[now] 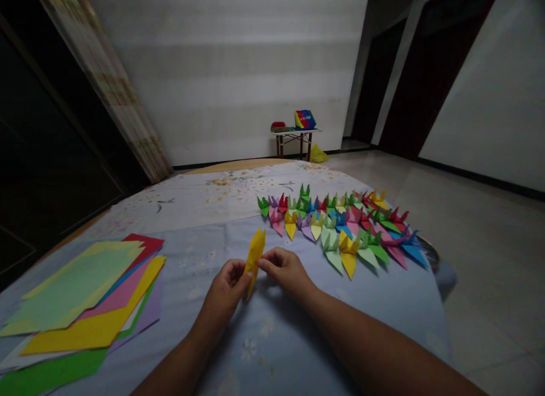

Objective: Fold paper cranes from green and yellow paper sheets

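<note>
A folded yellow paper piece (256, 247), narrow and pointed at both ends, stands upright between my two hands above the blue cloth. My left hand (227, 285) pinches its lower left side between thumb and fingers. From the other side, my right hand (286, 269) grips its edge with thumb and forefinger. To the right, several folded paper cranes (349, 251) in green, yellow, pink, blue, red and purple sit in loose rows.
A stack of coloured paper sheets (72, 294) lies at the left of the table. The tablecloth (251, 350) is patterned with flowers. Beyond the table, a small stand (297, 133) by the wall bears a colourful box (305, 119). A yellow bag (318, 154) lies on the floor.
</note>
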`<act>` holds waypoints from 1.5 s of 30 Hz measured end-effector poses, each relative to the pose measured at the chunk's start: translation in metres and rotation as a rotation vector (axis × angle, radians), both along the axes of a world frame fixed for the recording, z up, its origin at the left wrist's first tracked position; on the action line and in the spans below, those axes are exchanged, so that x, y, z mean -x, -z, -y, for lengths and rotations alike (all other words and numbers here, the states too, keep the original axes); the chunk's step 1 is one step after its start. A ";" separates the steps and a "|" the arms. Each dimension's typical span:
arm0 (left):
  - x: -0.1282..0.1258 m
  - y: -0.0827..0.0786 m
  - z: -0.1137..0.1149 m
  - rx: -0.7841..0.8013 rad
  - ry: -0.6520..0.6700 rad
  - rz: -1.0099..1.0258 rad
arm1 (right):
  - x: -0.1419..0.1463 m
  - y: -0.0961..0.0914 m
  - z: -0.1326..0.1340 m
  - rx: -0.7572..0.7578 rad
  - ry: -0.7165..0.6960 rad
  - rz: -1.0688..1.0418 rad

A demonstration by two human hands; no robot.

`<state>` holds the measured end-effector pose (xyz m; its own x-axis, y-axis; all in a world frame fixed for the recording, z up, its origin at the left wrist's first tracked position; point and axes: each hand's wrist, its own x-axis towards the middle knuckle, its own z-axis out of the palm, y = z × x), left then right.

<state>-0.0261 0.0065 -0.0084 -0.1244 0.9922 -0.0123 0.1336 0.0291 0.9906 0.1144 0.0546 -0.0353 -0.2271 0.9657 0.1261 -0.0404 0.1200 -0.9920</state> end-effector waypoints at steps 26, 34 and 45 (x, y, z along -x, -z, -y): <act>-0.011 0.018 -0.020 -0.116 -0.024 0.257 | -0.002 -0.006 -0.005 -0.110 0.045 0.041; -0.004 0.019 -0.021 -0.132 -0.048 0.231 | 0.008 -0.003 -0.009 -0.146 0.031 0.069; -0.004 0.009 -0.016 -0.192 -0.147 0.083 | 0.006 -0.006 0.000 -0.349 0.027 0.203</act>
